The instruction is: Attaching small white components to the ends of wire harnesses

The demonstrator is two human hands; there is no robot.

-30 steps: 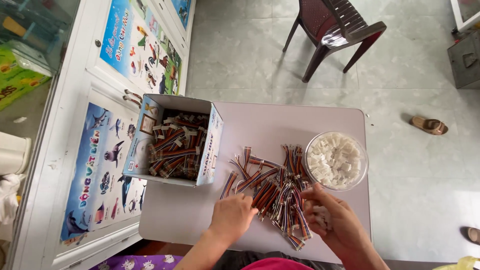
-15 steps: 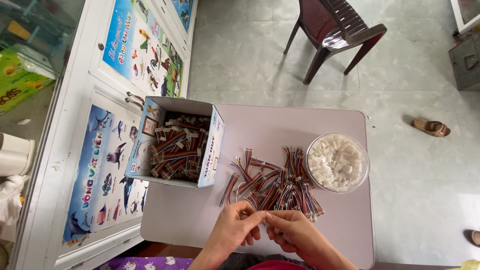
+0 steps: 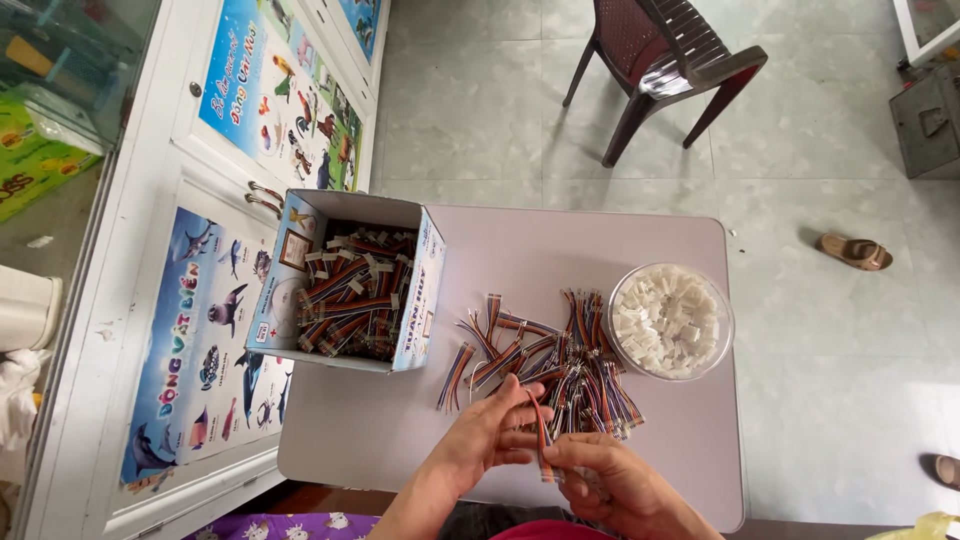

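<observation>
Both hands at near bench (image 3: 620, 240) edge, L hand (image 3: 487, 437) & R hand (image 3: 612, 483) pinching one wire bundle (image 3: 541, 440) between them. Wire pile (image 3: 545, 360) just behind. Bowl (image 3: 671, 321) w/ white connectors right, box (image 3: 350, 282) left.

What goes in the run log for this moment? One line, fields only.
left hand: holds wire bundle | right hand: pinches its lower end | beside: wire pile, bowl of white connectors, open box
</observation>
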